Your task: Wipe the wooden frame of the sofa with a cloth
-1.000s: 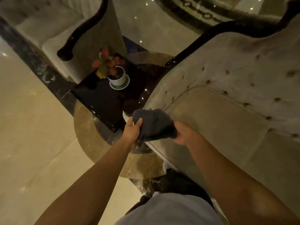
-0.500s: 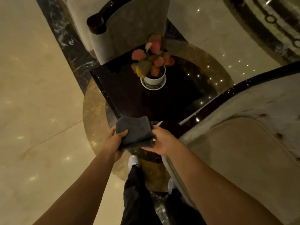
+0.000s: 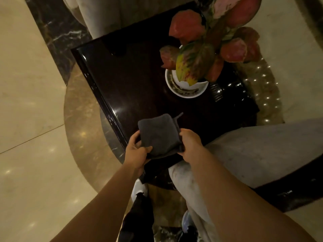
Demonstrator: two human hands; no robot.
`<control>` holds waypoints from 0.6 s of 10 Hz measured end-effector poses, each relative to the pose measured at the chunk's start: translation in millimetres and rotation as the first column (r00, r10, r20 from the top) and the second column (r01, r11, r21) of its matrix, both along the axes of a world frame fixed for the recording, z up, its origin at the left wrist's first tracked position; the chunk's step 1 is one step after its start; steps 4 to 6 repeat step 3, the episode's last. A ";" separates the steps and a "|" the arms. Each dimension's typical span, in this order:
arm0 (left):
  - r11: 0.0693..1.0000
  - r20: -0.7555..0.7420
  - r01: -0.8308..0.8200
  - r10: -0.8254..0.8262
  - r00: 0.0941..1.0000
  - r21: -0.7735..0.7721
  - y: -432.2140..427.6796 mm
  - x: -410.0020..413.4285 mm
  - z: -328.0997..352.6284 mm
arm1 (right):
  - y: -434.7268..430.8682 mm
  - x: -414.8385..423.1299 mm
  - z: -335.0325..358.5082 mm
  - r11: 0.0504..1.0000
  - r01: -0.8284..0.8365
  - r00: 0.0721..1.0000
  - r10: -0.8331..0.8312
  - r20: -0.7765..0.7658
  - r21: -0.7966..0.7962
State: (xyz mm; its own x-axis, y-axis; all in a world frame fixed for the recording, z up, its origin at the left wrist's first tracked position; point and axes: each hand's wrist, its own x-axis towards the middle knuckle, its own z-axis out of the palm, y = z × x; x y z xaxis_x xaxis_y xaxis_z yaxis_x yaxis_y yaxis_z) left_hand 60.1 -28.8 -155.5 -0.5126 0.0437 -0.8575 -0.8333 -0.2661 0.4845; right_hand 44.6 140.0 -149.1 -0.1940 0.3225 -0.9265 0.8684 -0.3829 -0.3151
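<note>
The counter (image 3: 132, 88) is bare along its left edge and near corner; a potted plant (image 3: 201, 55) blocks its far right.

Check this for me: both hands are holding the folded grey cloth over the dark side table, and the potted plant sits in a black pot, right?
Not quite. The head view shows the potted plant in a white pot, not black. The rest holds: the left hand and right hand both hold the folded grey cloth over the dark side table.
</note>
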 end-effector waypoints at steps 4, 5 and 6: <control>0.944 0.115 0.223 -0.200 0.973 -0.243 7.0 13.8 11.1 | 11.2 -2.0 31.2 0.962 -0.177 0.979 0.193 -0.058 0.209; 0.944 0.115 0.223 -0.200 0.973 -0.243 7.0 13.8 11.1 | 11.2 -2.0 31.2 0.962 -0.177 0.979 0.193 -0.058 0.209; 0.944 0.115 0.223 -0.200 0.973 -0.243 7.0 13.8 11.1 | 11.2 -2.0 31.2 0.962 -0.177 0.979 0.193 -0.058 0.209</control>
